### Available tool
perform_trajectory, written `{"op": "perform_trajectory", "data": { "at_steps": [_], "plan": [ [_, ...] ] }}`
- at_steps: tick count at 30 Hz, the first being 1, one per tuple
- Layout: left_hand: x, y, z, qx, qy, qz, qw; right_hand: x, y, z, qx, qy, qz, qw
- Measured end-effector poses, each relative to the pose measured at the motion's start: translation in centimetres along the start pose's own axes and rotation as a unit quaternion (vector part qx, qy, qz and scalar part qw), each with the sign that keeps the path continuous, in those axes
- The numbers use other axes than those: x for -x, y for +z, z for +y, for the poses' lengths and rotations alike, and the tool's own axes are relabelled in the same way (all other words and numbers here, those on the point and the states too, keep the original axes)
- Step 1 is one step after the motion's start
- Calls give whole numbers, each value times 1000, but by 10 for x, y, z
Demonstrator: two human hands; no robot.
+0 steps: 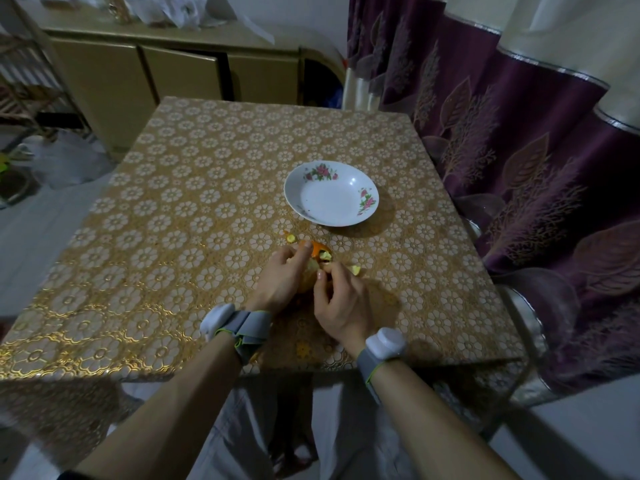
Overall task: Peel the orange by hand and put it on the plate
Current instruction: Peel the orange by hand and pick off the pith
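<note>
The left hand (284,277) and right hand (341,303), fingers curled, grip the part-peeled orange (309,273) above the gold-patterned bench (194,209). Plate (329,199) beyond, curtain (519,150) right, cabinet (121,81) behind.

You have one view only, from your head, facing forward and steeply down at the table (194,216) from close above its near edge. The plate (329,204) sits just right of frame centre; beyond the plate the wide lens reaches the cabinet (138,77), and right of it the curtain (512,140).
</note>
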State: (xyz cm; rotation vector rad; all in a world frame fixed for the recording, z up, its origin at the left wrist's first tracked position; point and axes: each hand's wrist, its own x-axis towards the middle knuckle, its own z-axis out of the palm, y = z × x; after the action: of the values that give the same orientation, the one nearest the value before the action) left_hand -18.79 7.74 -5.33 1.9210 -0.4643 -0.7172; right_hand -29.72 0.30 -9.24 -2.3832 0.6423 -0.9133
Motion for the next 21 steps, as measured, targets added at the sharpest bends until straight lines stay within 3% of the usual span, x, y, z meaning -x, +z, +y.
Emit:
{"op": "perform_trajectory", "data": {
  "at_steps": [9, 21],
  "plan": [
    [-2, 1, 5, -57, 13, -10, 998, -1, -1, 2, -8, 17, -9, 1000],
    [1, -2, 3, 15, -9, -6, 1000, -2, 1, 4, -52, 48, 3, 997]
  ]
}}
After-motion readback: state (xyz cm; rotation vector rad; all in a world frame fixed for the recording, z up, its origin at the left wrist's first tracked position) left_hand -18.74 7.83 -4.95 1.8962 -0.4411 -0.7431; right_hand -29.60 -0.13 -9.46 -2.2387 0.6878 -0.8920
